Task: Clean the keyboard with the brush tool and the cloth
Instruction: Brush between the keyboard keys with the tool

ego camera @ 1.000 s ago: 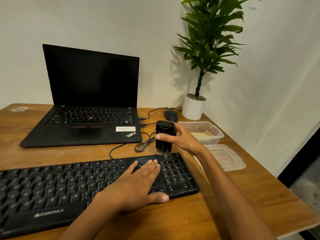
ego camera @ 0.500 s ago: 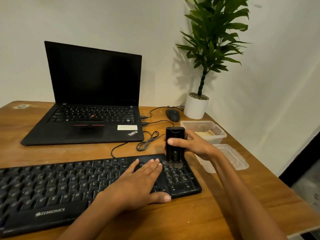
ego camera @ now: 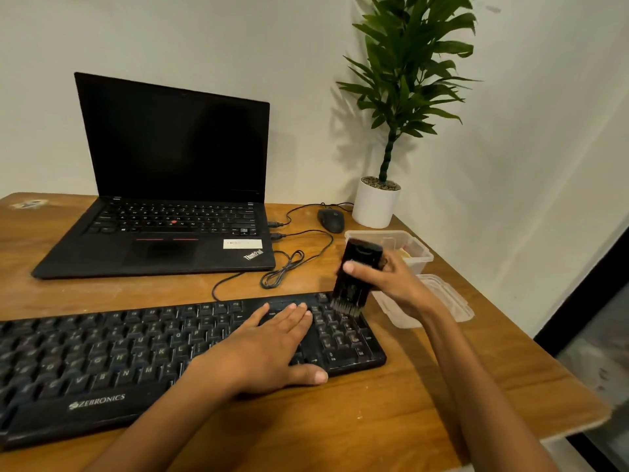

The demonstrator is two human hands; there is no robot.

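Observation:
A black Zebronics keyboard (ego camera: 112,362) lies across the front of the wooden desk. My left hand (ego camera: 262,352) rests flat on its right half, fingers spread, thumb over the front edge. My right hand (ego camera: 391,277) grips a black brush tool (ego camera: 355,270), held upright and slightly tilted, with its bristles touching the top of the number pad at the keyboard's far right corner. A pale cloth-like thing (ego camera: 406,254) shows inside a clear plastic box (ego camera: 422,257) behind my right hand, mostly hidden.
An open black laptop (ego camera: 163,206) stands behind the keyboard. A coiled cable (ego camera: 282,270), a black mouse (ego camera: 331,220) and a potted plant (ego camera: 376,202) sit at the back right. A clear lid (ego camera: 449,298) lies near the desk's right edge.
My right hand has carried the brush rightward along the keyboard's top rows to the far corner of the number pad. My left hand stays flat in place.

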